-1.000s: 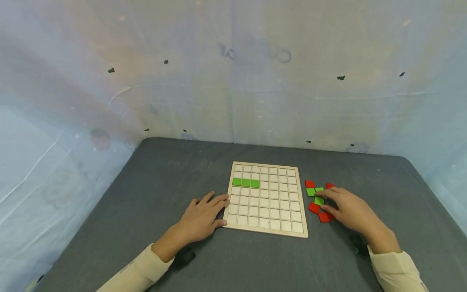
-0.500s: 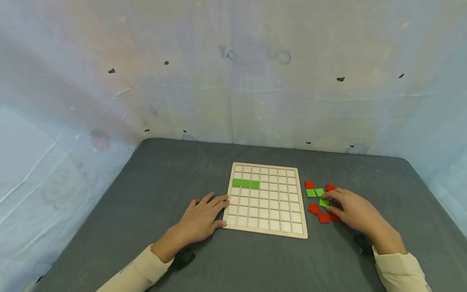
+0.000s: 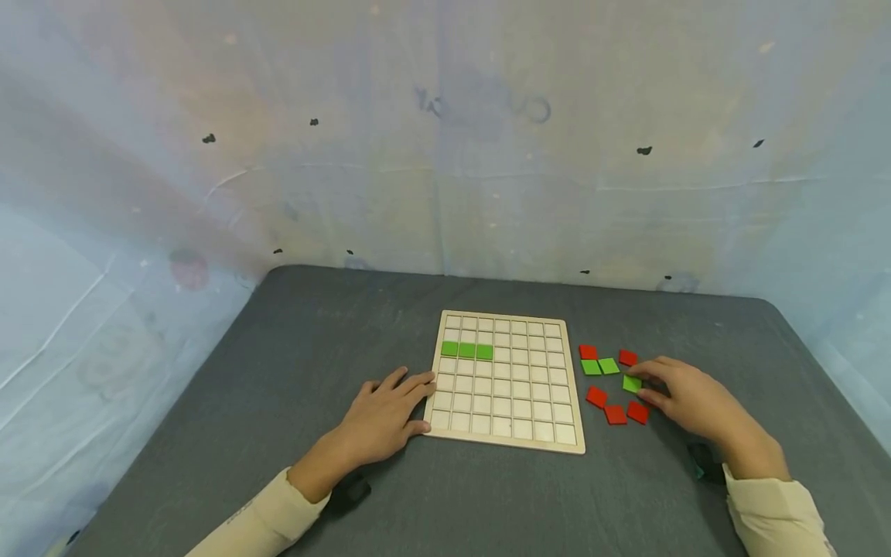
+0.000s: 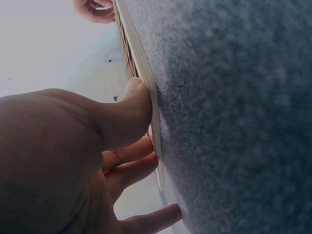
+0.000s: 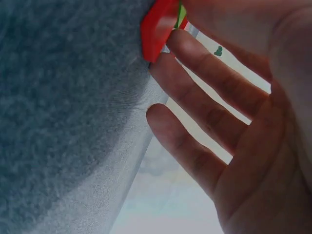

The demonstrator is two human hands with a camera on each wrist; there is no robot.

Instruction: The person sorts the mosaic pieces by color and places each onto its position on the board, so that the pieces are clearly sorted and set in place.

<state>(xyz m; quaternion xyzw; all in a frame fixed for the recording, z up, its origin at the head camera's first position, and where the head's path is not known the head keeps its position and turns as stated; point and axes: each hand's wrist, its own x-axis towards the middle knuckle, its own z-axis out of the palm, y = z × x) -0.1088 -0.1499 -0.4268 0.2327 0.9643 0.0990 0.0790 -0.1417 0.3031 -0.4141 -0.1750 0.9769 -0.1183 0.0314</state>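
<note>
A pale wooden grid board (image 3: 505,445) lies on the dark table, with several small square recesses. Three green tiles (image 3: 467,350) sit side by side in one row near its upper left. My left hand (image 3: 379,418) rests at the board's left edge, thumb and fingertips touching the rim; the left wrist view shows the thumb (image 4: 131,109) against it. To the right of the board, my right hand (image 3: 689,398) pinches a green tile (image 3: 632,384) between thumb and forefinger. In the right wrist view, a red tile (image 5: 157,31) partly hides that area.
Two loose green tiles (image 3: 600,367) lie right of the board. Several red tiles (image 3: 616,415) are scattered around them, flat on the table (image 3: 334,317). A pale sheet (image 3: 445,178) hangs behind the table and at its sides.
My right hand has moved right with the green tile, away from the other green tiles, uncovering more of the red ones. The left hand stays at the board's edge.
</note>
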